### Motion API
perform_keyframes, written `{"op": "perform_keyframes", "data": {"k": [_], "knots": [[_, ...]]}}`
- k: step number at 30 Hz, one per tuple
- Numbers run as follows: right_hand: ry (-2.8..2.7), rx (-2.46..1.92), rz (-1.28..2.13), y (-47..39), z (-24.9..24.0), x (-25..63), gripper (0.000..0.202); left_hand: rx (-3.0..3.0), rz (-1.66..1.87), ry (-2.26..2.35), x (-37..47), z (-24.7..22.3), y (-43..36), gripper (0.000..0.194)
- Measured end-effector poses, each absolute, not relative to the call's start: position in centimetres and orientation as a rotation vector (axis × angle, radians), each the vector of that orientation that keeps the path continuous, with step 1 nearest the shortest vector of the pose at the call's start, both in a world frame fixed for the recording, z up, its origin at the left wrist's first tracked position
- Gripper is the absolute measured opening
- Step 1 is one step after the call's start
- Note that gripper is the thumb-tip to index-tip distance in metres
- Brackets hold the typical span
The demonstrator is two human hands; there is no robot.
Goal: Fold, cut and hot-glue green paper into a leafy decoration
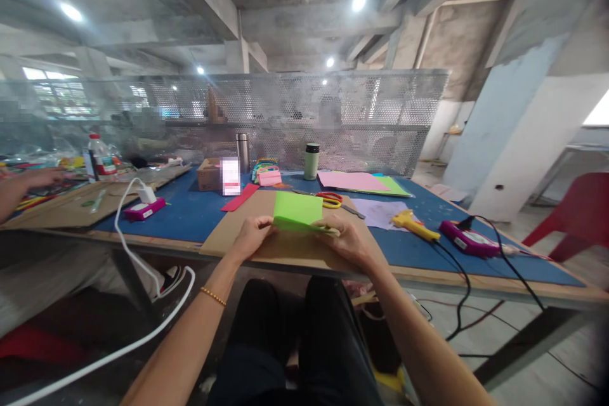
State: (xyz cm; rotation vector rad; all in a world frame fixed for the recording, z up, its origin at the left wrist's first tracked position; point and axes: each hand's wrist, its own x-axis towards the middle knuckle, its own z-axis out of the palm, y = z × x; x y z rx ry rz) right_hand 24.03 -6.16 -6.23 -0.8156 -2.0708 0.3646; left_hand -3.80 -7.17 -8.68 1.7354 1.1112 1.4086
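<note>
Between my two hands is a bright green piece of folded paper (298, 209), held a little above a brown cardboard sheet (238, 228) at the table's front edge. My left hand (254, 236) pinches its lower left corner with thumb and fingers. On the other side, my right hand (346, 238) is closed on the lower right edge, where a thin layer bends outward. Just behind the paper lie scissors with red and yellow handles (329, 200). A red paper strip (240, 197) rests at the cardboard's left.
A yellow glue gun (415, 226) lies on purple paper (380, 212) at right, beside a purple power strip (471, 240) with trailing cords. Behind stand a green tumbler (311, 162), a steel flask (243, 152) and a cardboard box (209, 175). Another person's hand (40, 178) is at far left.
</note>
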Motion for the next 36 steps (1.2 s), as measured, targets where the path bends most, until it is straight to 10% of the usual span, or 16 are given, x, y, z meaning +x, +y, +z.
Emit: {"op": "perform_keyframes", "data": {"k": [36], "knots": [[-2.14, -0.958, 0.44, -6.7, -5.84, 23.67, 0.02, 1.749, 1.4, 1.131, -3.83, -8.45, -7.45, 0.022]]}}
